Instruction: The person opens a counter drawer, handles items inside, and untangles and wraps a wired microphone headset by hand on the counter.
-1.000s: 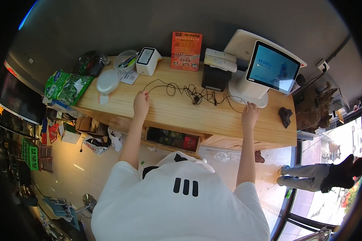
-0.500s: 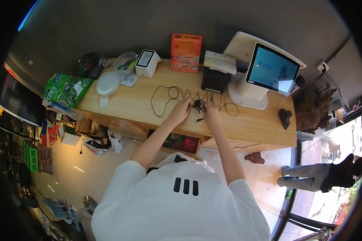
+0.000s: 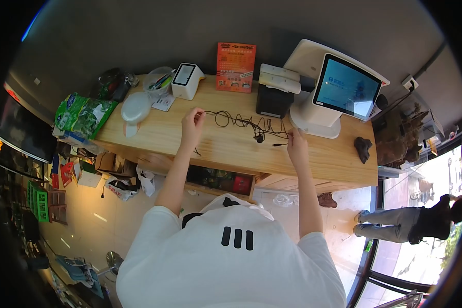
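A thin black cable stretches in loose loops across the wooden counter, with a small dark bunch below its middle. Its left part is pinched in my left hand, which is closed near the counter's middle left. A short loose piece of cable hangs beside that wrist. My right hand is closed on the cable's right part, in front of the white base of the screen. A dark plug end lies just left of the right fingers.
Behind the cable stand a black printer, a red sign and a white device. A touchscreen terminal and a dark lump are at right. Left are a white lidded container and green bag. A person stands outside.
My hands have moved apart, the left one leftward and the right one rightward. The cable between them is drawn out wider, and its loops are narrower.
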Demonstrator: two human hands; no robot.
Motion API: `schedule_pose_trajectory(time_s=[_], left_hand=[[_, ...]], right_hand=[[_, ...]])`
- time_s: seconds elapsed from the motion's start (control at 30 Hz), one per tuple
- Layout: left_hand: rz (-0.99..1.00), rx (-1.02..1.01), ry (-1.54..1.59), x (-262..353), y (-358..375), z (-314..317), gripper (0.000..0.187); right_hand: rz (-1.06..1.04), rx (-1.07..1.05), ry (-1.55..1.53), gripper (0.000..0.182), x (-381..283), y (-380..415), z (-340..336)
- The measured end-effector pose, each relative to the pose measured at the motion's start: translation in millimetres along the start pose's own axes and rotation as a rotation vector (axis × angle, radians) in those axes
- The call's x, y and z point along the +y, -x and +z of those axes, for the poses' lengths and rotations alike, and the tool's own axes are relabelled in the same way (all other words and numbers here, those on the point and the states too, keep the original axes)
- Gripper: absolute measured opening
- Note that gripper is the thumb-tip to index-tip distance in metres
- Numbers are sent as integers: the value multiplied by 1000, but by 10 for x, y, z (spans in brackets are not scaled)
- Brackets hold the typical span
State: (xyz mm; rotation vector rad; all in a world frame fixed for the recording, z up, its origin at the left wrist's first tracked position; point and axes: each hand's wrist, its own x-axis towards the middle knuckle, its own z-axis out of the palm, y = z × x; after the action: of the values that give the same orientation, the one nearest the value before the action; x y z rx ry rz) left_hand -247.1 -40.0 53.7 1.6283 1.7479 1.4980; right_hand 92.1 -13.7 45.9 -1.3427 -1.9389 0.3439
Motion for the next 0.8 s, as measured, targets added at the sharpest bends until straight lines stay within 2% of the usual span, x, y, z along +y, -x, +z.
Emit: schedule_pose_trajectory(time_s=[0.03, 0.1, 0.17, 0.2, 0.27, 0.3, 0.33, 0.4, 0.43, 0.47, 0.53, 0.57, 0.6, 0.63, 0.67, 0.73, 0.77, 0.8], left_hand=[[4, 77, -26, -13, -30, -83, 8], [-22, 185, -35, -134, -96, -279, 8], [-77, 249, -112, -380, -151, -498, 8], [-76, 250, -113, -503, -149, -574, 8], [-72, 287, -310, -669, -129, -659, 6], [-180, 237, -372, -634, -93, -669, 6], [-175, 234, -371, -607, -68, -618, 6], [-94, 186, -627, -517, 47, -414, 21], [41, 204, -680, -350, 110, -293, 28], [177, 222, -730, -155, 167, -153, 36], [246, -11, -555, 52, 263, 129, 43], [219, -169, -436, 177, 283, 283, 43], [190, -326, -314, 288, 308, 436, 43], [247, -358, -277, 307, 322, 609, 42], [306, -389, -239, 289, 323, 786, 41], [277, -434, -130, 266, 280, 1076, 39], [285, -433, -130, 254, 232, 1189, 39], [389, -413, -182, 251, 192, 1283, 38]], right_hand=[[0, 0, 0, 8, 50, -15, -69], [36, 158, 30, 5, 188, -42, -209], [105, 181, 60, 4, 429, -20, -314], [175, 204, 91, 3, 533, -8, -332], [212, 177, 140, 4, 702, 22, -289], [249, 152, 190, 5, 702, 35, -292], [252, 157, 191, 5, 688, 53, -258], [249, 71, 210, 13, 562, 121, -88], [235, 60, 293, 22, 473, 134, -16], [236, 60, 293, 22, 361, 130, 53], [-104, 156, 275, 27, 137, 102, 180], [-103, 155, 275, 27, 68, 76, 266], [3, 18, 113, 27, 21, 43, 359], [108, -119, -49, 26, 9, 12, 434], [110, -117, -48, 26, 74, -13, 541], [95, -43, -23, 22, 222, -89, 780], [128, -39, -214, 19, 268, -110, 841], [128, -34, -212, 19, 230, -130, 805]])
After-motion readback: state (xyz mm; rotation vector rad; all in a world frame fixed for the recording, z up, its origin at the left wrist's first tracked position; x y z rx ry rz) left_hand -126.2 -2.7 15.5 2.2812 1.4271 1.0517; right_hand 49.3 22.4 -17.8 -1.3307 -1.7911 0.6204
